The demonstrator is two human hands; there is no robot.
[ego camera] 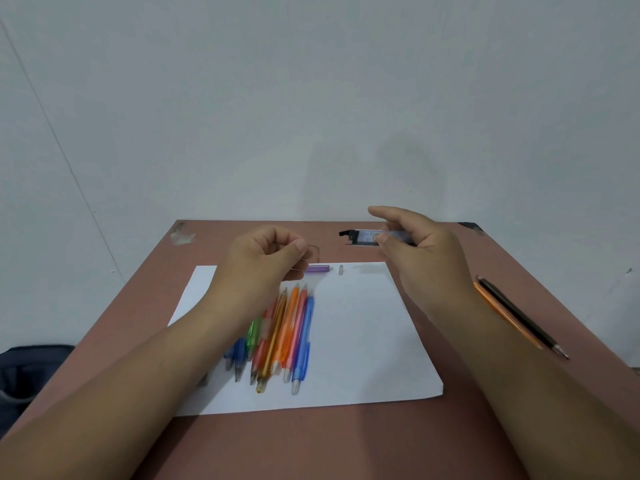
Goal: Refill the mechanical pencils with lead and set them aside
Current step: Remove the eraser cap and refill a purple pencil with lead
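While the right hand (408, 244) pinches the lead case (377, 236) above the bench (346, 445), the left hand (266, 252) curls, apparently pinching thin lead, too faint to confirm. Risk: lead snaps or drops if squeezed hard; the case could spill, its cap looks open. Head view count: about seven mechanical pencils (277, 334) bundled on one paper sheet (363, 341), one purple barrel (318, 268), one small cap (341, 269), two pencils (519, 317) set aside right.
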